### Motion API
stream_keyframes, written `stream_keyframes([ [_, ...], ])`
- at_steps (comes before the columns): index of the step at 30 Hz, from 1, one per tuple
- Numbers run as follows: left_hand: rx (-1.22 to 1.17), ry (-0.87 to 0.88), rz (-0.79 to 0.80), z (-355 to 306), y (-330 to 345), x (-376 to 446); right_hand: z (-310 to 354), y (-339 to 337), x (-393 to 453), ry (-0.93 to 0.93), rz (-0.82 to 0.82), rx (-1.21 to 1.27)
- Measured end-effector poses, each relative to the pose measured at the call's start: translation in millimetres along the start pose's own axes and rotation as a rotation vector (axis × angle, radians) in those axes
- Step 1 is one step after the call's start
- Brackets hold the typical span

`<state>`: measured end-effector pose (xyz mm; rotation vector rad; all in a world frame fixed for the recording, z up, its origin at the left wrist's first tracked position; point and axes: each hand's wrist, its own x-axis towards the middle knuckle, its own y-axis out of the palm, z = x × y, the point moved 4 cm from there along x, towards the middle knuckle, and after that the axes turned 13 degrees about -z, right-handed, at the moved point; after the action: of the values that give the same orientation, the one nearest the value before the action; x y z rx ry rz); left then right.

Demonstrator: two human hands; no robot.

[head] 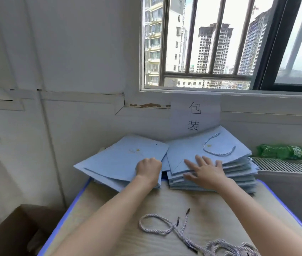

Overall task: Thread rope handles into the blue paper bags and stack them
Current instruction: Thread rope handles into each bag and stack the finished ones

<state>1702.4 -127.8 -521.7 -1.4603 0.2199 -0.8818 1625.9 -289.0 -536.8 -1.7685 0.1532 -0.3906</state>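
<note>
Here, the top bag of the left pile [122, 159] is gripped at its near right edge by the left hand [148, 169], fingers curled round the paper, while the right hand [206, 172] is laid flat, fingers spread, on the right stack [220, 163] at the table's far edge. A threaded rope handle [218, 146] is seen on that stack's top bag, so some bags appear done. Loose ropes [174, 228] lie near the table's [202, 202] front edge; the left pile seemingly remains unthreaded.
</note>
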Motion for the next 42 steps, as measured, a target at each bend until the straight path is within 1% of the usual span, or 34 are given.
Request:
stream_keyframes([
  [4, -0.010, -0.016, -0.030, -5, -6, 6, -2, 1, -2, 0.014, 0.064, 0.045],
  [7, -0.024, -0.059, -0.141, 12, -30, -1, -4, -10, -2, 0.045, 0.122, 0.085],
  [8, -0.025, -0.066, -0.191, 20, -39, -5, -3, -17, -2, 0.056, 0.104, 0.111],
  [9, -0.033, -0.064, -0.234, 26, -49, -10, 1, -28, -4, 0.062, 0.048, 0.151],
  [10, -0.055, -0.050, -0.278, 32, -57, -17, 3, -38, -4, 0.083, -0.042, 0.225],
  [11, -0.091, -0.029, -0.336, 38, -64, -25, 6, -47, -6, 0.124, -0.140, 0.362],
  [12, -0.172, 0.016, -0.422, 43, -69, -34, 10, -56, -10, 0.183, -0.208, 0.577],
  [13, -0.279, 0.090, -0.508, 47, -74, -46, 13, -60, -14, 0.255, -0.229, 0.898],
  [14, -0.379, 0.179, -0.556, 49, -77, -58, 17, -62, -18, 0.331, -0.210, 1.276],
  [15, -0.450, 0.264, -0.573, 51, -79, -72, 18, -63, -21, 0.419, -0.194, 1.617],
  [16, -0.479, 0.347, -0.558, 51, -79, -85, 19, -65, -25, 0.497, -0.182, 1.866],
  [17, -0.487, 0.417, -0.515, 51, -77, -96, 18, -67, -30, 0.550, -0.176, 1.996],
  [18, -0.498, 0.445, -0.452, 50, -76, -107, 17, -68, -35, 0.586, -0.181, 1.998],
  [20, -0.552, 0.380, -0.348, 53, -73, -119, 15, -63, -41, 0.589, -0.147, 1.873],
  [22, -0.592, 0.252, -0.292, 62, -65, -120, 14, -55, -50, 0.547, -0.047, 1.718],
  [25, -0.527, 0.026, -0.232, 81, -46, -110, 25, -49, -71, 0.396, 0.179, 1.515],
  [27, -0.505, -0.120, -0.147, 92, -30, -103, 26, -46, -82, 0.377, 0.234, 1.431],
  [30, -0.545, -0.225, -0.016, 98, -8, -95, 20, -41, -92, 0.317, 0.345, 1.367],
  [33, -0.572, -0.237, 0.101, 94, 7, -89, 15, -39, -103, 0.257, 0.452, 1.251],
  [35, -0.544, -0.211, 0.157, 86, 12, -85, 12, -37, -106, 0.264, 0.456, 1.214],
  [37, -0.530, -0.189, 0.208, 74, 14, -77, 10, -34, -108, 0.281, 0.447, 1.233],
  [40, -0.544, -0.165, 0.319, 58, 13, -65, 21, -34, -113, 0.300, 0.475, 1.317],
  [42, -0.592, -0.177, 0.328, 53, 8, -60, 33, -35, -116, 0.302, 0.487, 1.363],
])
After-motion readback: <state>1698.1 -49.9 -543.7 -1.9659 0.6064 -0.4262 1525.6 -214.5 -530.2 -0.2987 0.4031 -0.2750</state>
